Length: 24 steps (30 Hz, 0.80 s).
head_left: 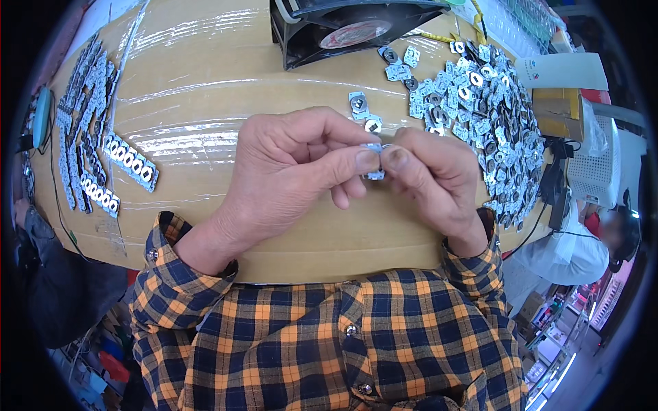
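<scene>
My left hand [291, 161] pinches a small light-blue part [374, 175] between thumb and fingers, in front of my chest. My right hand [439, 171] has its thumb and bent forefinger closed at the part's right edge, so the two thumb tips almost meet. Most of the part is covered by the fingers. Just beyond my fingertips lie a light-blue plate with a dark round centre [358, 103] and a piece with a white ring [372, 126].
A big heap of similar light-blue pieces [504, 144] spreads over the table's right side. Joined strips of them [130, 162] lie at the left. A black fan [349, 34] stands at the back. A white basket [595, 168] is beyond the heap; a person in white [565, 246] is at the right.
</scene>
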Tool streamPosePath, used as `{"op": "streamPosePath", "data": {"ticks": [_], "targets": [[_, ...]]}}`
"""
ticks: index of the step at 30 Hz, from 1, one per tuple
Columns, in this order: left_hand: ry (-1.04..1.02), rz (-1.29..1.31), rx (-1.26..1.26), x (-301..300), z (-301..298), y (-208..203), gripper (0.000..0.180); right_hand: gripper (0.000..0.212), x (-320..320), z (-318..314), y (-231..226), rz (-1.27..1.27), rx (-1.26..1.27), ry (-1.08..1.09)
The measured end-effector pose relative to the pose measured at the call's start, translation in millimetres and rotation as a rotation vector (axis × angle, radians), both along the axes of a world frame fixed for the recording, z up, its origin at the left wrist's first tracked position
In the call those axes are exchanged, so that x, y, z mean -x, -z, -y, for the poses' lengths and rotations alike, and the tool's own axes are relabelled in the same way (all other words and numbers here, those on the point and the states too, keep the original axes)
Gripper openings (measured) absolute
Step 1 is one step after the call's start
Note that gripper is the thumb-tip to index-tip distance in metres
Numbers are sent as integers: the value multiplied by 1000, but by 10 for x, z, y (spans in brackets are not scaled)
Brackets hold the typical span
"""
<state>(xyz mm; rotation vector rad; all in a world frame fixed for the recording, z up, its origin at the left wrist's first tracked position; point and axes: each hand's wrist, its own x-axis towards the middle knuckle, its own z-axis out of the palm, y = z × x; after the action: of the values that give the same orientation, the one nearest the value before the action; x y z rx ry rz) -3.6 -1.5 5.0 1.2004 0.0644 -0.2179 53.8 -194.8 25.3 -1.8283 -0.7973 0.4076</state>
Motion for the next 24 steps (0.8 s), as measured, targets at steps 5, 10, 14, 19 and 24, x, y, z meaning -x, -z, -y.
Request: {"op": "streamPosePath", "data": {"ticks": [5, 10, 14, 19, 24], "targets": [[34, 39, 23, 8, -27, -16, 15, 26, 48, -25, -31, -386, -83, 47], [30, 144, 84, 24, 2, 1, 16, 34, 64, -16, -16, -614, -163, 73], [29, 110, 43, 33, 3, -21, 17, 35, 65, -32, -35, -626, -170, 95], [-29, 91, 37, 23, 44, -28, 17, 35, 85, -54, 32, -627, -250, 133], [-145, 565, -436, 4, -26, 16, 20, 32, 82, -119, -3, -540, -148, 213]]}}
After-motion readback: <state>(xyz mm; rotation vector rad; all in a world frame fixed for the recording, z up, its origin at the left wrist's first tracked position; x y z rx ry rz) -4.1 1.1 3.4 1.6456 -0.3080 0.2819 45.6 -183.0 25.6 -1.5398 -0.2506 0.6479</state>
